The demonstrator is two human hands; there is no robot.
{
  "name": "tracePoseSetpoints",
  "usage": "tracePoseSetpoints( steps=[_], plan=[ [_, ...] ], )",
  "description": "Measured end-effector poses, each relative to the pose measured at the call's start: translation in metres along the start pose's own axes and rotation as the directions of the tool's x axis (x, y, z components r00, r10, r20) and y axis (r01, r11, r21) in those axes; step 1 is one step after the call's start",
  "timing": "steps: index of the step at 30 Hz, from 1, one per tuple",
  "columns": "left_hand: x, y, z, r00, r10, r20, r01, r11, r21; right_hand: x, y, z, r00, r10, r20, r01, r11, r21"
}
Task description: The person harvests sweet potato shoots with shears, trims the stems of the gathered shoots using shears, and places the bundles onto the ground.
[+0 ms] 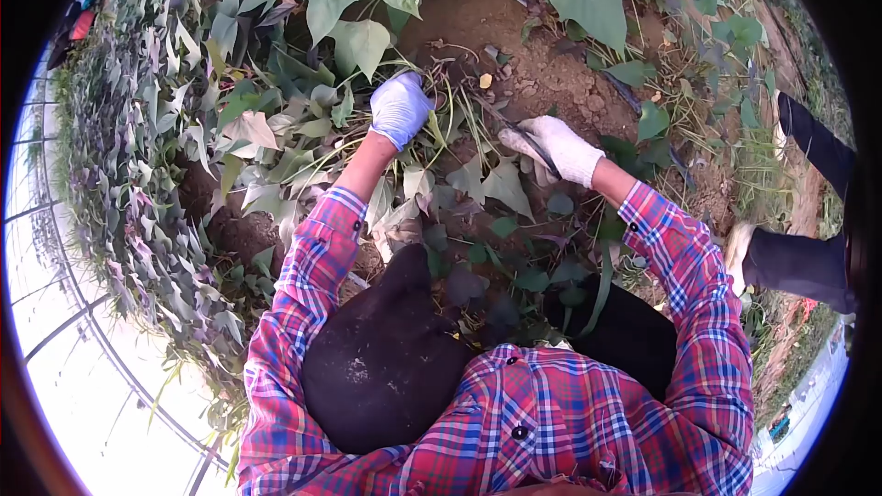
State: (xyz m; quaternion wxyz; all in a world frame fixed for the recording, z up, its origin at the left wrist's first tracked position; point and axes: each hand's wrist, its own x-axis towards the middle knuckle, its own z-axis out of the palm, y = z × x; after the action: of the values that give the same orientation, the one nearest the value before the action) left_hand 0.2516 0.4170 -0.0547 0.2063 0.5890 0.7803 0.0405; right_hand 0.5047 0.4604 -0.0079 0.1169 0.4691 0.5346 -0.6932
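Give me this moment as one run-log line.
left hand: gloved, at vine stems | right hand: gloved, gripping slim tool | bare soil: beyond hands

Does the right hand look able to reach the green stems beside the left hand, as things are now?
Probably yes: the right hand is close to the green stems, and the tool it holds points toward them; nothing solid shows between.

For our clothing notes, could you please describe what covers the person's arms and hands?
The left hand wears a pale lavender-white, wrinkled glove; the right hand a white, knit-looking fabric glove. Both plaid sleeves are red, blue and white, with dark cuff buttons.
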Motion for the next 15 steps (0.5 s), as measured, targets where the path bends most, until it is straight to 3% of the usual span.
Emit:
tracePoseSetpoints(
  steps=[3, 5, 6, 7, 8, 9, 10, 13, 14, 15],
  plan=[
    [-0.011, -0.008, 0.0, 0.995, -0.057, -0.081, 0.055, 0.998, -0.026, -0.011, -0.006, 0.006, 0.999, 0.013, 0.047, -0.01, 0.998, -0.059],
    [-0.023, -0.025, -0.007, 0.988, -0.129, -0.083, 0.119, 0.986, -0.116, -0.014, -0.004, 0.008, 0.995, 0.006, 0.103, -0.011, 0.999, 0.047],
    [-0.029, -0.049, 0.001, 0.977, -0.196, -0.081, 0.151, 0.913, -0.378, -0.017, -0.004, 0.008, 0.99, 0.027, 0.135, -0.045, 0.991, 0.127],
    [-0.048, -0.044, -0.023, 0.968, -0.247, 0.045, 0.185, 0.583, -0.791, -0.02, -0.003, 0.007, 0.985, 0.046, 0.167, -0.08, 0.976, 0.205],
    [-0.059, -0.071, -0.027, 0.965, -0.245, 0.089, 0.191, 0.436, -0.88, -0.025, -0.005, 0.005, 0.985, 0.017, 0.171, -0.052, 0.977, 0.207],
    [-0.078, -0.072, -0.048, 0.977, -0.211, 0.03, 0.096, 0.314, -0.945, -0.026, -0.002, 0.004, 0.986, 0.014, 0.168, -0.05, 0.976, 0.211],
    [-0.097, -0.059, -0.076, 0.98, -0.184, -0.078, -0.017, 0.311, -0.95, -0.026, 0.003, 0.003, 0.99, 0.012, 0.139, -0.039, 0.981, 0.192],
    [-0.128, -0.115, -0.076, 0.973, -0.181, -0.142, -0.055, 0.416, -0.908, -0.022, 0.016, 0.002, 0.994, -0.019, 0.11, -0.003, 0.981, 0.195],
    [-0.134, -0.109, -0.085, 0.961, -0.102, -0.258, -0.161, 0.553, -0.818, -0.02, 0.015, 0.004, 0.994, -0.025, 0.11, 0.003, 0.981, 0.196],
    [-0.141, -0.1, -0.09, 0.962, -0.192, -0.192, -0.087, 0.452, -0.888, -0.021, 0.01, 0.007, 0.993, 0.049, 0.106, -0.076, 0.96, 0.269]
  ],
)
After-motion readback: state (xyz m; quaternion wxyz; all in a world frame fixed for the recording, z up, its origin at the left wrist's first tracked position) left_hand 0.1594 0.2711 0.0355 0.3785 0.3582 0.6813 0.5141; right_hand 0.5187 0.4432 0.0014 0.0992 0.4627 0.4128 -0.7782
